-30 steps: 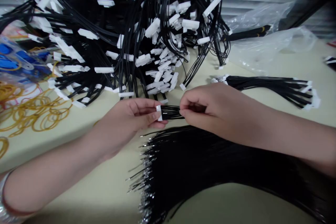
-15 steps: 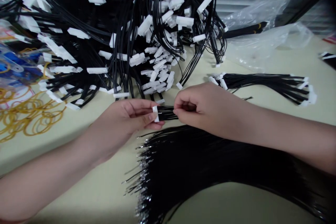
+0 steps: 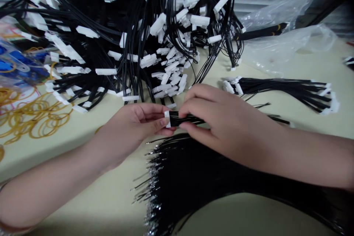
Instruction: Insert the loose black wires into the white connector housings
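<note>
My left hand (image 3: 138, 123) pinches a small white connector housing (image 3: 167, 118) between thumb and fingers. A flat row of thin black wires (image 3: 174, 118) runs out of the housing to the right. Around those wires my right hand (image 3: 218, 118) is loosely curled, its thumb below and fingers above, close to the housing. The loose wire ends show beyond that hand's wrist. Just below both hands lies a thick bundle of black wires (image 3: 199, 169) with bare, shiny metal terminals (image 3: 152, 191) at its left end.
A large heap of black wire harnesses with white connectors (image 3: 171, 62) covers the back of the table. A smaller finished-looking bundle (image 3: 282, 88) lies at the right. Yellow rubber bands (image 3: 41, 118) sit at the left, clear plastic bags (image 3: 287, 51) at the back right.
My right hand's pinch at the wires has loosened into a wider curl, its fingers slightly nearer the housing. My left hand still holds the connector. The view has shifted slightly.
</note>
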A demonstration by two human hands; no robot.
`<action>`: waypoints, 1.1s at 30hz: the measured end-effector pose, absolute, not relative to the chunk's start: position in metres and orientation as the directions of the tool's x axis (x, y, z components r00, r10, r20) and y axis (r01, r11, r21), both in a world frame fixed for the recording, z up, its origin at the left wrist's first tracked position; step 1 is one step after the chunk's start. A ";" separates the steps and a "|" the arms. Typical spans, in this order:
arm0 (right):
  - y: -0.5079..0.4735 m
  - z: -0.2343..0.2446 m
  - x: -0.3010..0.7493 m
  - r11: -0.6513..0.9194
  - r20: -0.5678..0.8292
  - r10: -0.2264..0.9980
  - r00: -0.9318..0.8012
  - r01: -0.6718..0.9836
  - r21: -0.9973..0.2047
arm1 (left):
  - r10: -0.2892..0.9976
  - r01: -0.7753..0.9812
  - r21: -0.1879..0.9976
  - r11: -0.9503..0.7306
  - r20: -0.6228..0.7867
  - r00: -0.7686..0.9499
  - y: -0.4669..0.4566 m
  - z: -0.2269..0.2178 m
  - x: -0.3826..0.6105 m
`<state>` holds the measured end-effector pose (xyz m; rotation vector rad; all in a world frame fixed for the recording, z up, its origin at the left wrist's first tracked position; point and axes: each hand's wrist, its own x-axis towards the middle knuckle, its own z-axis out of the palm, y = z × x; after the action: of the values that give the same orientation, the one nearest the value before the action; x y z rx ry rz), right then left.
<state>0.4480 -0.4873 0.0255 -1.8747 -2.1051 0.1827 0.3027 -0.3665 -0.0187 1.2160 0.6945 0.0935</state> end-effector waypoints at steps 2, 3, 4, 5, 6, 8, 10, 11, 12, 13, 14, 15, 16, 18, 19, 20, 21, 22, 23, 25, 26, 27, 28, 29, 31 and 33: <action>-0.491 0.025 0.441 0.239 0.130 0.970 -0.207 0.915 -0.326 | 0.419 0.274 0.873 0.403 -0.443 0.792 -0.366 -0.019 0.303; -0.492 0.024 0.437 0.272 0.083 0.962 -0.260 0.896 -0.351 | 0.418 0.269 0.868 0.417 -0.446 0.791 -0.366 -0.019 0.304; -0.493 0.022 0.435 0.295 0.031 0.952 -0.306 0.881 -0.370 | 0.416 0.267 0.866 0.423 -0.447 0.792 -0.366 -0.019 0.304; -0.493 0.020 0.433 0.308 -0.019 0.940 -0.340 0.874 -0.377 | 0.413 0.266 0.866 0.424 -0.446 0.794 -0.366 -0.019 0.305; -0.493 0.018 0.431 0.313 -0.063 0.931 -0.361 0.873 -0.375 | 0.411 0.267 0.867 0.420 -0.444 0.796 -0.366 -0.019 0.305; -0.491 0.014 0.430 0.316 -0.118 0.918 -0.378 0.878 -0.358 | 0.411 0.275 0.868 0.413 -0.447 0.795 -0.365 -0.019 0.305; -0.491 0.012 0.429 0.320 -0.125 0.917 -0.378 0.886 -0.335 | 0.413 0.284 0.867 0.411 -0.454 0.789 -0.365 -0.019 0.304; -0.491 0.011 0.429 0.325 -0.103 0.921 -0.375 0.887 -0.327 | 0.413 0.287 0.865 0.411 -0.458 0.787 -0.365 -0.019 0.304; -0.491 0.011 0.428 0.331 -0.069 0.926 -0.371 0.885 -0.327 | 0.413 0.289 0.864 0.412 -0.459 0.787 -0.365 -0.019 0.303; -0.492 0.012 0.427 0.336 -0.021 0.931 -0.363 0.881 -0.334 | 0.411 0.288 0.865 0.412 -0.458 0.788 -0.365 -0.018 0.302; -0.492 0.013 0.427 0.335 0.029 0.937 -0.347 0.876 -0.348 | 0.410 0.284 0.866 0.412 -0.454 0.791 -0.365 -0.018 0.302; -0.493 0.016 0.426 0.317 0.066 0.947 -0.315 0.875 -0.365 | 0.410 0.281 0.865 0.415 -0.453 0.792 -0.365 -0.018 0.302; -0.494 0.018 0.427 0.277 0.087 0.961 -0.264 0.882 -0.382 | 0.410 0.277 0.866 0.417 -0.451 0.793 -0.365 -0.018 0.302; -0.494 0.025 0.430 0.141 0.055 0.990 -0.130 0.906 -0.399 | 0.410 0.275 0.867 0.416 -0.449 0.794 -0.365 -0.017 0.303; -0.494 0.029 0.434 0.058 0.018 0.998 -0.056 0.914 -0.403 | 0.412 0.276 0.868 0.412 -0.447 0.794 -0.366 -0.017 0.303; -0.493 0.032 0.438 -0.025 -0.027 1.000 0.016 0.915 -0.403 | 0.414 0.279 0.871 0.405 -0.446 0.793 -0.366 -0.017 0.303; -0.493 0.035 0.444 -0.096 -0.069 0.995 0.075 0.910 -0.404 | 0.414 0.283 0.873 0.397 -0.446 0.793 -0.366 -0.017 0.304; -0.492 0.037 0.449 -0.146 -0.103 0.988 0.114 0.900 -0.410 | 0.414 0.288 0.874 0.391 -0.447 0.793 -0.366 -0.016 0.304; -0.491 0.038 0.454 -0.180 -0.134 0.982 0.135 0.890 -0.418 | 0.412 0.296 0.872 0.389 -0.452 0.791 -0.366 -0.016 0.304; -0.489 0.039 0.462 -0.202 -0.177 0.975 0.136 0.874 -0.441 | 0.407 0.309 0.867 0.392 -0.464 0.787 -0.366 -0.016 0.304; -0.488 0.038 0.464 -0.202 -0.200 0.972 0.122 0.869 -0.451 | 0.407 0.311 0.864 0.395 -0.469 0.784 -0.366 -0.016 0.304; -0.487 0.038 0.465 -0.206 -0.219 0.969 0.114 0.863 -0.461 | 0.408 0.314 0.861 0.399 -0.474 0.780 -0.366 -0.016 0.304; -0.486 0.037 0.464 -0.217 -0.232 0.966 0.118 0.858 -0.466 | 0.413 0.314 0.860 0.402 -0.477 0.776 -0.366 -0.016 0.304; -0.485 0.036 0.463 -0.229 -0.239 0.963 0.126 0.853 -0.470 | 0.418 0.314 0.859 0.404 -0.478 0.772 -0.366 -0.017 0.304; -0.484 0.034 0.459 -0.237 -0.227 0.963 0.143 0.851 -0.469 | 0.428 0.313 0.859 0.405 -0.481 0.765 -0.366 -0.017 0.304; -0.483 0.032 0.457 -0.224 -0.194 0.970 0.149 0.857 -0.464 | 0.434 0.317 0.857 0.405 -0.486 0.759 -0.366 -0.017 0.305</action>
<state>0.4567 -0.4830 0.0315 -2.1818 -1.7810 0.6707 0.3046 -0.3656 -0.0166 1.1824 0.7498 0.0830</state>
